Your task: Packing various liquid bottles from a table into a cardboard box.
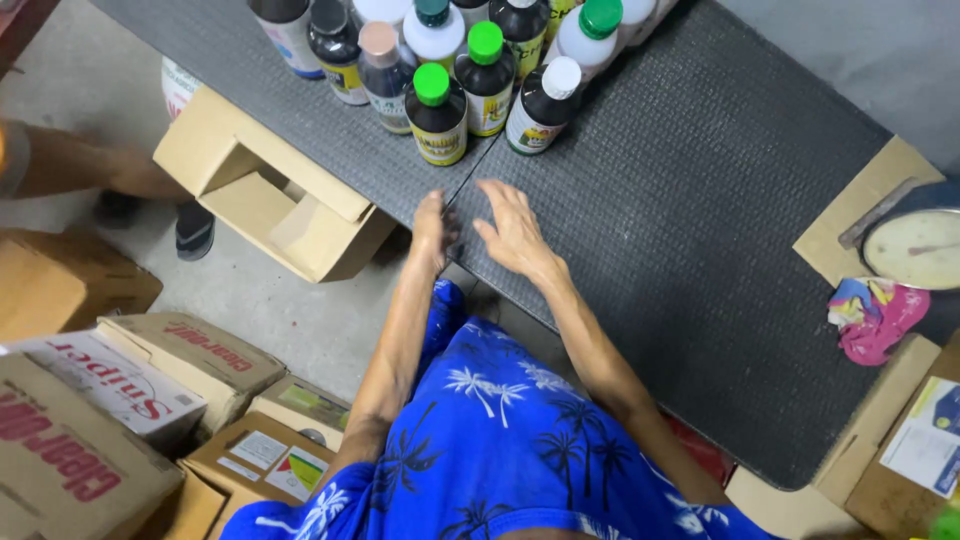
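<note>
Both hands empty on table (700,220): left hand (435,228) grip loosely curled, right hand (512,232) fingers spread. Nearest: green-capped dark bottle (437,115), just beyond. Prob. heavy w/ liquid, smooth; take round body.

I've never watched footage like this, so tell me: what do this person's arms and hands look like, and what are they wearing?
Both arms are bare and slender, with no sleeves reaching the forearms. The left hand and right hand wear no gloves, and no rings or watch show. The garment is bright blue, printed with white and dark palm trees.
</note>
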